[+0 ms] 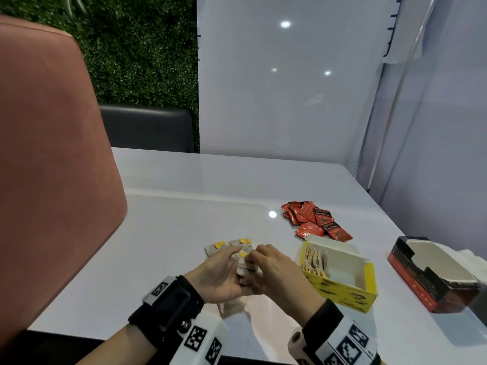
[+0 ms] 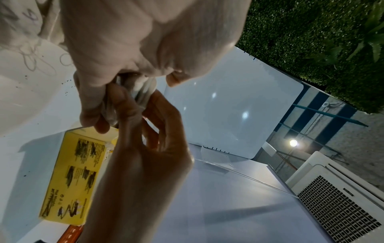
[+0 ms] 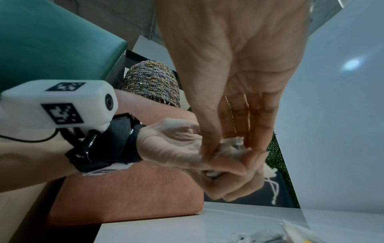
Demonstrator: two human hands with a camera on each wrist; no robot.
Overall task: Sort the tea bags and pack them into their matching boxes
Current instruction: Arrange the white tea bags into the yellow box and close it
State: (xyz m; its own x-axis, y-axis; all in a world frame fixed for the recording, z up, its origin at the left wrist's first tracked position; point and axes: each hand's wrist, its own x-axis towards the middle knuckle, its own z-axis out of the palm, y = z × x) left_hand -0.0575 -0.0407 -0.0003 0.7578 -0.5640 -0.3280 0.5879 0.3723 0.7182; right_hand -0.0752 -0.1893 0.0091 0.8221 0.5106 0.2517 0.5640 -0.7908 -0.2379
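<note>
Both hands meet above the white table (image 1: 184,206): left hand (image 1: 218,275) and right hand (image 1: 274,270) pinch a small stack of soft, pale paper tea bags (image 1: 245,267) just beside the open yellow cardboard box (image 1: 342,293). Light, limp and tearable, they look best gripped flat across the stack, clear of the loose strings.

Bare table (image 1: 184,206) ahead, yellow box (image 1: 342,288), red sachets (image 1: 313,219), red box (image 1: 432,275) crowding right

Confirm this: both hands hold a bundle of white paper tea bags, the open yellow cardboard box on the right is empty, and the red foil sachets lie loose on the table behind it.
One detail is wrong: the open yellow cardboard box is not empty. The head view shows a row of tea bags standing in its left end. The rest holds: left hand and right hand hold the bundle of white paper tea bags, and the red foil sachets lie loose behind the box.
</note>
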